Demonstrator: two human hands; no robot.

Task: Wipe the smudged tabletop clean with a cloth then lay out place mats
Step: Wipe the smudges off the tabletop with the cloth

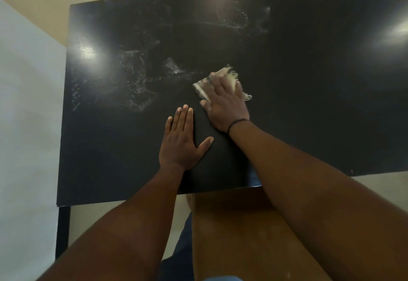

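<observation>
On the black tabletop point(309, 104), around the middle, the right hand point(225, 104) is flat on a folded pale cloth point(231, 77) with frayed edges, fingers straight and pressing it down. The left hand point(183, 141) lies spread, palm down, just beside it, bracing. Whitish smudges point(136, 82) cover the left half and the far middle, so I'd say wiping is barely underway. Best bet imo: keep even pressure, work overlapping strokes leftward into the streaks, refold to a clean face. No place mats in sight
</observation>
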